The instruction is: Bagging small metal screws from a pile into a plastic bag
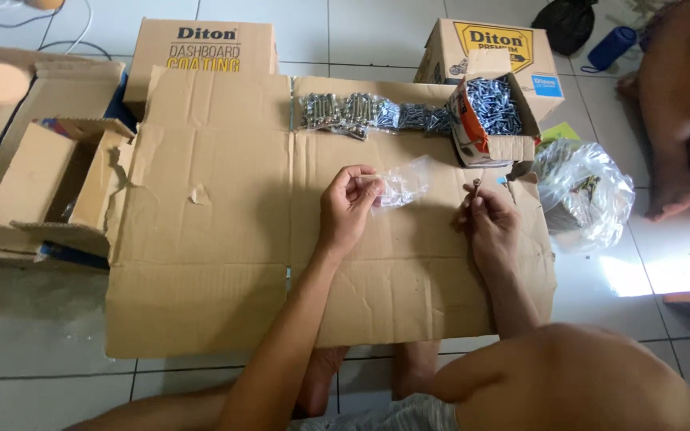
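Observation:
My left hand (346,203) pinches the mouth of a small clear plastic bag (403,183) above a flattened cardboard sheet (217,239). My right hand (487,219) grips several metal screws (477,186), their heads sticking up above my fingertips, a short way right of the bag. A small open carton full of loose screws (493,104) stands tilted just beyond my right hand. To its left along the sheet's far edge lies a row of filled clear screw packets (369,113).
Open empty cardboard boxes (49,183) sit at left. Two printed cartons (201,52) stand at the back. A clear plastic bag of items (584,195) lies on the tile floor at right, beside another person's leg and foot (672,136). My knee (569,375) fills the lower right.

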